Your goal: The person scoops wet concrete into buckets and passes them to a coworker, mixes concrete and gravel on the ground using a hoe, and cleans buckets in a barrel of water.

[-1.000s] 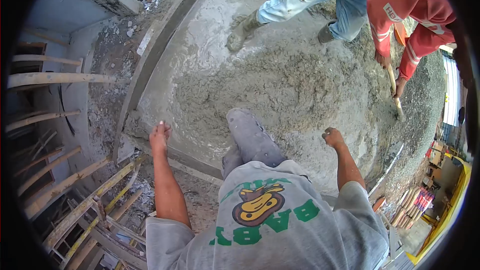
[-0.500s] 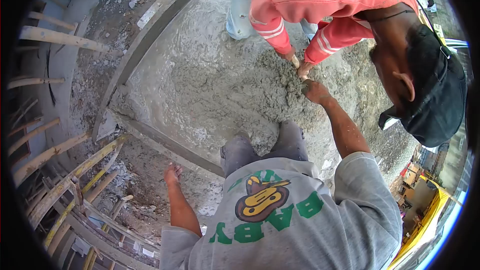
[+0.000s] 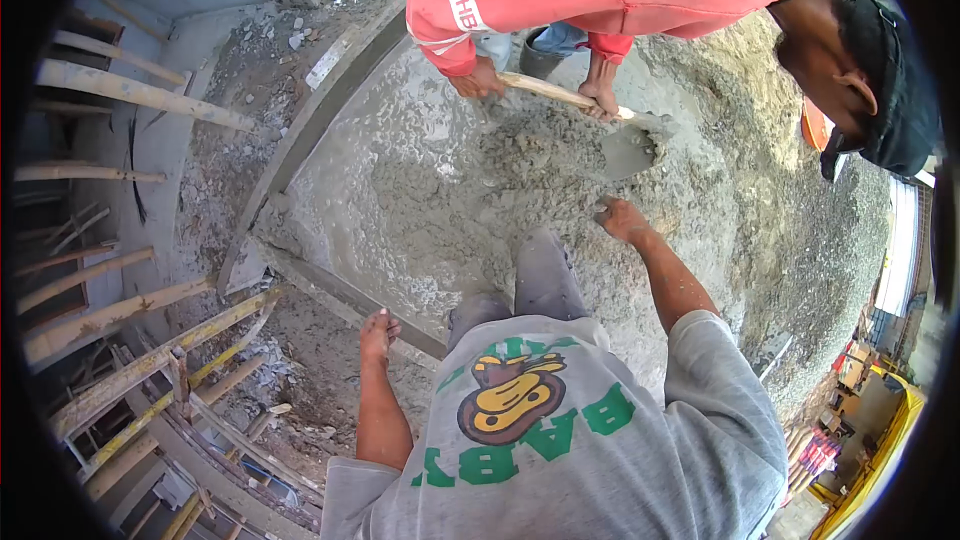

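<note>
My left hand (image 3: 378, 336) hangs over the concrete border at the lower left, fingers loosely bent, nothing in it. My right hand (image 3: 624, 221) is held over the wet concrete (image 3: 410, 190), its fingers partly spread and empty. Just beyond it is a shovel (image 3: 545, 89) with a wooden handle and a cement-coated blade (image 3: 630, 153). A co-worker in a red top grips the shovel's handle with both hands (image 3: 600, 98). My right hand is apart from the blade. My legs (image 3: 548, 275) stand in the mix.
A low concrete kerb (image 3: 330, 105) edges the mix on the left. Wooden poles (image 3: 140, 95) and a bamboo frame (image 3: 150, 365) stand at far left. Gravelly material (image 3: 800, 250) spreads to the right. The co-worker's capped head (image 3: 880, 80) leans in at upper right.
My right hand has come off the shovel's handle, where it was beside the co-worker's hands. The co-worker has moved left, and the shovel now lies crosswise with its blade showing.
</note>
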A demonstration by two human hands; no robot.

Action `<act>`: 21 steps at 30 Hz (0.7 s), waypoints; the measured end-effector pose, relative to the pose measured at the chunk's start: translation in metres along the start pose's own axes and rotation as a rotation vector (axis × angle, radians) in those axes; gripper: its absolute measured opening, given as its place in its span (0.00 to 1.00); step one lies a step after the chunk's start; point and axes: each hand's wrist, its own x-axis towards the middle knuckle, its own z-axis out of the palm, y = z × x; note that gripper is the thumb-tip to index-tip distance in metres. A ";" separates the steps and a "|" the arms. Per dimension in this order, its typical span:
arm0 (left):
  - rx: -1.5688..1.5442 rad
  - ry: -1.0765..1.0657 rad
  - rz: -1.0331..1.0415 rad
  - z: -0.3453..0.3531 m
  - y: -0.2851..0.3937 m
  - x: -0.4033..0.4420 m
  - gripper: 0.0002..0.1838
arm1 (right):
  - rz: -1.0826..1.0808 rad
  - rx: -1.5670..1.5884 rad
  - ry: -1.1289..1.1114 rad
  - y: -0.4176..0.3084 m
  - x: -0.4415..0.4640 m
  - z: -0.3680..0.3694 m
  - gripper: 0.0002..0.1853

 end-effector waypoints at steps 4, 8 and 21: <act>0.148 -0.057 0.078 -0.003 0.035 0.019 0.19 | 0.278 0.010 0.124 0.114 -0.056 0.024 0.23; 0.206 0.028 0.089 0.003 0.054 0.072 0.16 | 0.572 0.271 0.061 0.148 -0.167 0.066 0.23; 0.387 -0.463 0.381 0.149 0.137 0.015 0.18 | 0.352 -0.030 -0.368 0.168 -0.295 0.155 0.06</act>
